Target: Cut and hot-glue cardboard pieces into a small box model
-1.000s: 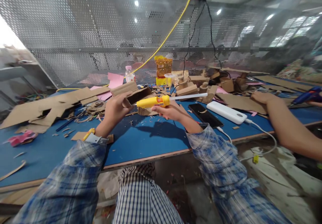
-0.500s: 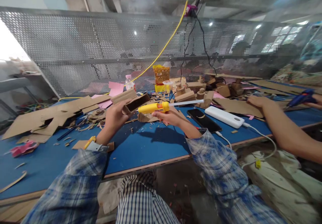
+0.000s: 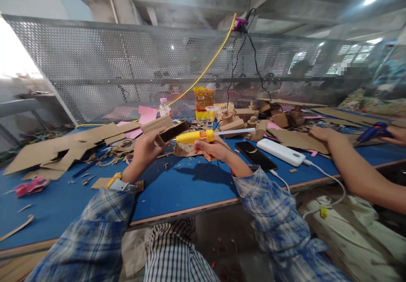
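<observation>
Left hand (image 3: 147, 146) gripping open cardboard box (image 3: 174, 132) at nine o'clock, fingers wrapping outer side, seemingly leaving mouth free. Right hand (image 3: 216, 147), just right of centre, gripping yellow glue gun (image 3: 193, 137); trigger hidden, so cannot tell if finger is pressing. Tip pointing toward nine o'clock, sitting right by box, contact unclear, probably being aimed so hot end is facing away from right wrist. Glue stick (image 3: 236, 131) protruding toward three. Phone (image 3: 255, 156) lying at four. Co-worker's hand (image 3: 319, 133) resting on cardboard sheet (image 3: 296, 140) at three.
</observation>
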The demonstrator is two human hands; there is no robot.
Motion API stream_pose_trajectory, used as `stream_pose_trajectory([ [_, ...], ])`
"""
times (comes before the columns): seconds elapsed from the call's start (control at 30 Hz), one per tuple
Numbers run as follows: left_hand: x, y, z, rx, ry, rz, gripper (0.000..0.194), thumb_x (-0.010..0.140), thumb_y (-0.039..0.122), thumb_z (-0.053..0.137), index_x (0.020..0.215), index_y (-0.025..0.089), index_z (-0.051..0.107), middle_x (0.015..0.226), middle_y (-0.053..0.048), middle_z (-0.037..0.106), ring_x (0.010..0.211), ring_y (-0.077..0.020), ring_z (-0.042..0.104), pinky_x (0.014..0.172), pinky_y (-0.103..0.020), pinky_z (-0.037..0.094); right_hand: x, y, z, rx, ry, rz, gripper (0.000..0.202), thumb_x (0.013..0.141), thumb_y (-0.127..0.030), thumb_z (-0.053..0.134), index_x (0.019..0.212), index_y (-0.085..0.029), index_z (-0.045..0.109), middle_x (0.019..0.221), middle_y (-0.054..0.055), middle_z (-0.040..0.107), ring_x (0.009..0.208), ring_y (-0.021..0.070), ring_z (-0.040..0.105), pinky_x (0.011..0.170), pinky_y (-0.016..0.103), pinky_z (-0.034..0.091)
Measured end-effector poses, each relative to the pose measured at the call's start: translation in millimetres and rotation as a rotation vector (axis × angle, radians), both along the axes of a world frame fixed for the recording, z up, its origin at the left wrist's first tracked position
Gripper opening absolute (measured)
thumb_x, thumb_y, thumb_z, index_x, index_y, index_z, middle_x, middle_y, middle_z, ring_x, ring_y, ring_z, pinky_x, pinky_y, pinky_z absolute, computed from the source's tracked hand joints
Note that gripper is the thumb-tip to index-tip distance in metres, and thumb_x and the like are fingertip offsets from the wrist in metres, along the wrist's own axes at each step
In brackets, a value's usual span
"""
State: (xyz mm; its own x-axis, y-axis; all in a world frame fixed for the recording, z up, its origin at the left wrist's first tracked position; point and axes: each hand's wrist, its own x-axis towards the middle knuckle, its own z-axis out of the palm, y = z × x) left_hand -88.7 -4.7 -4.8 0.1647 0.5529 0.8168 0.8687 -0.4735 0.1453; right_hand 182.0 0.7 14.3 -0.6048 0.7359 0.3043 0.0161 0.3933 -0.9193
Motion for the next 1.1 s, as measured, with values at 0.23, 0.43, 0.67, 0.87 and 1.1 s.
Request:
stream_pose_trajectory([
  [0.23,1.4,-1.4,2.1,0.025,-0.005,0.012,0.045,0.081,0.042,0.074,0.117,0.017,0.072,0.100,-0.010,0.080,0.084,-0.0248,0.076,0.075,-0.034,0.059,0.5,5.2,-3.1,0.019,0.033,-0.007,0.055,0.076,-0.068,0.074,0.076,-0.015,0.062,0.065,-0.002,0.066,0.032,0.0014,0.042,0.029,0.017,0.033],
  [0.43,0.7,-1.9,2.2,0.015,0.011,0.035,0.044,0.082,0.041,0.074,0.120,0.020,0.072,0.097,-0.008,0.081,0.088,-0.0257,0.077,0.075,-0.033,0.058,0.8,7.9,-5.4,-0.002,0.044,-0.021,0.052,0.076,-0.066,0.076,0.076,-0.015,0.061,0.059,-0.002,0.063,0.033,0.0029,0.043,0.030,0.018,0.033],
  [0.67,0.5,-3.6,3.5,0.011,0.002,0.004,0.045,0.080,0.032,0.076,0.122,0.017,0.071,0.101,-0.009,0.080,0.089,-0.0256,0.077,0.077,-0.034,0.059,-0.3,4.3,-4.3,-0.019,0.030,0.001,0.049,0.077,-0.064,0.076,0.078,-0.017,0.062,0.059,-0.003,0.060,0.037,0.0031,0.043,0.032,0.017,0.035],
  [0.87,0.5,-3.4,4.1,-0.017,0.011,-0.014,0.047,0.079,0.031,0.077,0.123,0.017,0.070,0.112,-0.011,0.078,0.099,-0.0271,0.075,0.085,-0.037,0.059,-2.5,2.7,-3.5,-0.038,0.025,0.028,0.050,0.076,-0.064,0.077,0.085,-0.017,0.062,0.058,-0.005,0.056,0.038,0.0032,0.041,0.031,0.016,0.034],
  [1.1,1.8,-4.4,4.8,-0.051,-0.008,0.003,0.046,0.079,0.034,0.076,0.122,0.019,0.070,0.110,-0.010,0.079,0.101,-0.0280,0.075,0.087,-0.038,0.059,-1.6,6.1,-7.6,-0.022,0.000,-0.010,0.049,0.079,-0.065,0.074,0.085,-0.018,0.062,0.058,-0.007,0.054,0.036,0.0022,0.038,0.031,0.016,0.031],
])
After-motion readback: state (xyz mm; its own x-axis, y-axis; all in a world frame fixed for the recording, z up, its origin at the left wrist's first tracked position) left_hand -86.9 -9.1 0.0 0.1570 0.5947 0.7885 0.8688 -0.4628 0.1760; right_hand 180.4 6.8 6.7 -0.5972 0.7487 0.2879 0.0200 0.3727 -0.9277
